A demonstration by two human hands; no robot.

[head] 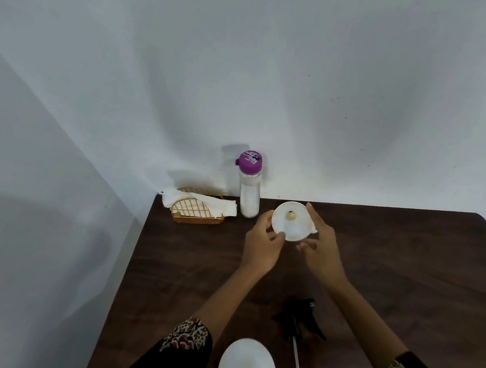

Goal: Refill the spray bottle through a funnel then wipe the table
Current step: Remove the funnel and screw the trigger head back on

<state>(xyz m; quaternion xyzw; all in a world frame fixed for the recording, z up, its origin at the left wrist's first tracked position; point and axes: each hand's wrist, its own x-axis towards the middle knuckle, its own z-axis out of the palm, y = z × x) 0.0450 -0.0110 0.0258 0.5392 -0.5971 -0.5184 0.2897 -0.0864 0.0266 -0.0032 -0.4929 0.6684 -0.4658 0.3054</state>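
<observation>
You hold the white funnel over the bench with both hands: your left hand pinches its left rim, and your right hand grips the right edge. The uncapped spray bottle stands nearest you, with the black spray head lying beside it.

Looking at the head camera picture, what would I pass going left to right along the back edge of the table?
gold wire tissue holder → purple-capped bottle → white funnel
</observation>
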